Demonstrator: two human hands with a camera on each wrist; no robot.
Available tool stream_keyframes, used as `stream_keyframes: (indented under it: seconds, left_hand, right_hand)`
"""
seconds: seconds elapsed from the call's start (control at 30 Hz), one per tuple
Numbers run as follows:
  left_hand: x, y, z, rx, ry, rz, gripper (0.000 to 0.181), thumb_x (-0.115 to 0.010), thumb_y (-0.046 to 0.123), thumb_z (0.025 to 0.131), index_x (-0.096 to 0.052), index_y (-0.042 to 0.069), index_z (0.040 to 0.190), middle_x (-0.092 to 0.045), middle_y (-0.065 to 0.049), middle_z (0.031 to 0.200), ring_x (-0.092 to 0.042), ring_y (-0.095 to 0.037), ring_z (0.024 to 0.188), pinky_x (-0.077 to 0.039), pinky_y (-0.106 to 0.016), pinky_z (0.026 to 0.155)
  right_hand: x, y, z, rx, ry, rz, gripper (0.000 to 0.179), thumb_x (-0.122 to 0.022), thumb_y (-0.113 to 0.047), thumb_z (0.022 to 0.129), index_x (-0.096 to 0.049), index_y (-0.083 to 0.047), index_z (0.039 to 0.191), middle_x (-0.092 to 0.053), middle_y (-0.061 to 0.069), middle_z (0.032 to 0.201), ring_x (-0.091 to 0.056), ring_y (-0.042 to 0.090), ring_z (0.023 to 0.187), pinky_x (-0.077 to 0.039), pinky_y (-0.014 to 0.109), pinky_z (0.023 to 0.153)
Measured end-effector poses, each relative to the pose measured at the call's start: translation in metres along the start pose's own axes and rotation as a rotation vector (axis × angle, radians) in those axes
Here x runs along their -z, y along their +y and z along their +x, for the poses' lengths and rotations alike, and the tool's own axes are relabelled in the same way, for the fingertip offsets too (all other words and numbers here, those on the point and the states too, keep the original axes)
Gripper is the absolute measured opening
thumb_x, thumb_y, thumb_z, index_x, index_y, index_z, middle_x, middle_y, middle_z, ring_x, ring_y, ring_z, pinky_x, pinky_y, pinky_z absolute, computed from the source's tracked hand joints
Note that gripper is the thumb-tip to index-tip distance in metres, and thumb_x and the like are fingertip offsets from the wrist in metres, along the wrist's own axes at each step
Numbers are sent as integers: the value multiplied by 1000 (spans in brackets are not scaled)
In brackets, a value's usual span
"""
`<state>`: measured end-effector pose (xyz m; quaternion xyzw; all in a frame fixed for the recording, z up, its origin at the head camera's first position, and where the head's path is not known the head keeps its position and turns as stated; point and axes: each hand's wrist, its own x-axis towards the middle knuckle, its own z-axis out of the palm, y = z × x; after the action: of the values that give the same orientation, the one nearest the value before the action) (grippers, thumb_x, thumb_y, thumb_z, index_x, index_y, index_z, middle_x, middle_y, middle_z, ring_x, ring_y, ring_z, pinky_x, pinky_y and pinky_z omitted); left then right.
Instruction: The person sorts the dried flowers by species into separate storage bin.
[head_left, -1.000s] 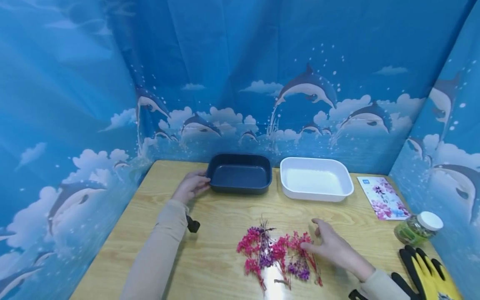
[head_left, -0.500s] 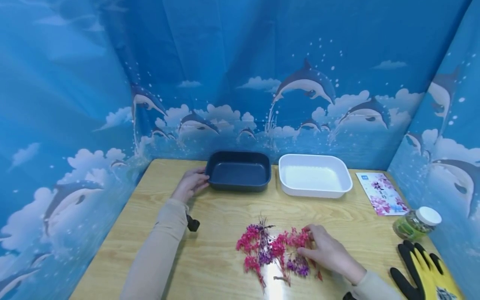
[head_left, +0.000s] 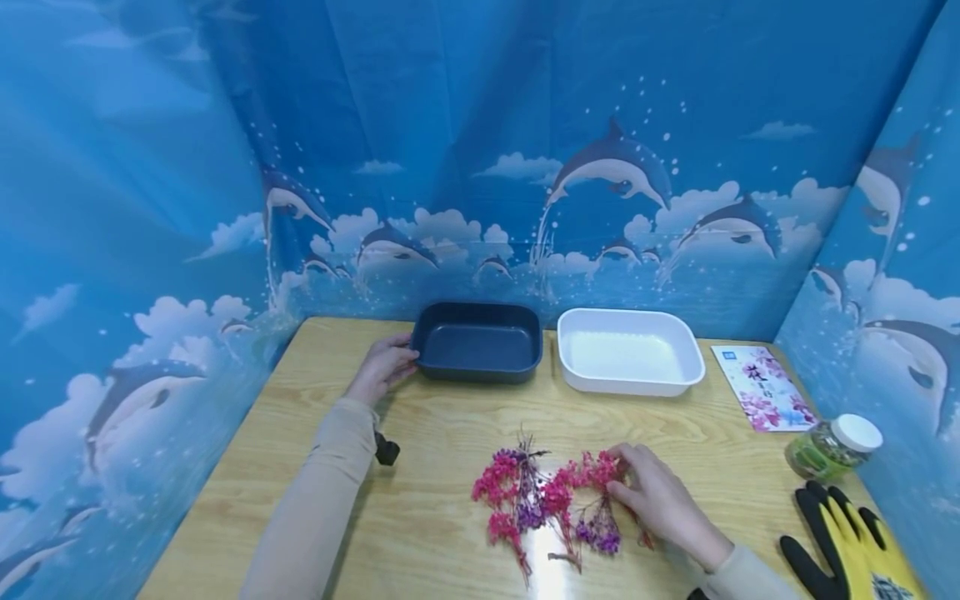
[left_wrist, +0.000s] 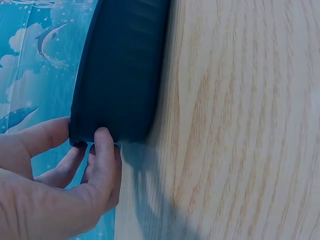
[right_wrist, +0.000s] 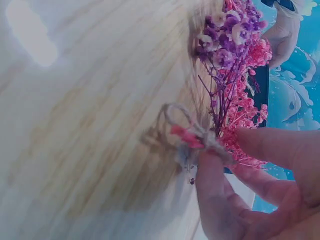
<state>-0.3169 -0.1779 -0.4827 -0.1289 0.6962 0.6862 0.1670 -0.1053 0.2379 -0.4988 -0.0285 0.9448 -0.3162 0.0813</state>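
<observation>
My left hand (head_left: 382,367) holds the left end of a dark rectangular tray (head_left: 480,373); in the left wrist view, its fingers (left_wrist: 104,137) lie against the tray's end wall and rim. With thumb and fingertips, my right hand (head_left: 660,500) pinches the stems of a bunch of purple dried flowers (right_wrist: 225,55). Twine (right_wrist: 177,112) tied in a loop shows at those fingertips. Pink dried flowers (head_left: 558,496) lie close beside this bunch, partly behind my fingers. More pink and purple sprigs (head_left: 498,483) lie to the left on the table.
A white tray (head_left: 630,386) stands right of the dark one. Along the right side of the table (head_left: 420,517) are a floral-printed card (head_left: 765,390), a white-lidded jar (head_left: 832,450) and yellow-black gloves (head_left: 862,550). A blue dolphin-print curtain (head_left: 480,167) hangs close behind the trays.
My right hand has moved from beside the flowers onto a bunch, and its fingers have closed on the stems. The purple heads have shifted slightly. My left hand stays at the dark tray.
</observation>
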Motion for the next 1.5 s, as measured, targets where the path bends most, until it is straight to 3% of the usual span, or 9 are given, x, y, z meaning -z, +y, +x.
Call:
stream_keyframes:
  seconds: [0.1,0.2,0.3,0.47,0.67,0.83,1.3,1.5]
  left_hand:
    - [0,-1,1,-5,2,9,62,-57,1,103,-36,2,162,-47,-24,161,-66,-9,102,-54,-36,116]
    - [-1,-1,2,-10,-6,12,63,-55,2,105,-34,3,163,-42,-22,165,-64,-22,124,-49,-41,122]
    - [0,0,3,-8,-17,0,63,-53,2,105,-30,3,165,-34,-20,170,-50,-32,147,-44,-44,126]
    - [1,0,3,4,-25,-26,64,-52,2,106,-29,4,166,-29,-19,173,-42,-34,154,-44,-44,126]
    - [3,-1,2,11,-31,-15,65,-53,3,106,-28,5,166,-26,-18,174,-40,-33,156,-44,-44,126]
    - [4,0,2,13,-39,-24,64,-53,4,107,-29,7,166,-27,-17,174,-40,-33,156,-45,-44,125]
    - [11,-6,-1,32,-59,-101,65,-56,1,105,-34,9,165,-32,-15,172,-51,-34,147,-46,-44,123]
    - [13,-6,3,33,-85,-149,64,-55,0,105,-33,9,165,-38,-19,169,-46,-36,151,-45,-46,124]
  right_hand:
    - [3,0,0,-6,1,69,37,-76,-10,92,-66,-7,128,-70,5,106,-55,9,70,-50,23,62]
    - [8,0,1,-24,-24,193,38,-74,-8,94,-64,-4,130,-71,7,106,-59,10,65,-53,24,58]
    - [17,0,2,-54,-82,333,41,-71,-7,96,-59,0,135,-68,12,107,-63,16,65,-55,28,53]
    - [33,-6,5,-99,-157,457,46,-67,-8,100,-52,4,141,-62,14,108,-60,13,68,-55,27,51]
    - [44,-10,11,-82,-152,445,52,-67,-11,101,-49,6,146,-62,9,103,-57,10,72,-51,23,55]
    - [50,-19,17,-70,-173,470,54,-66,-13,102,-46,5,149,-61,9,105,-60,11,77,-57,27,59]
    - [65,-79,68,50,-172,472,46,-62,-12,105,-48,1,148,-65,14,111,-69,17,91,-68,42,74]
    - [66,-106,92,87,-156,440,45,-61,-12,106,-50,0,148,-66,18,115,-69,18,91,-66,40,78]
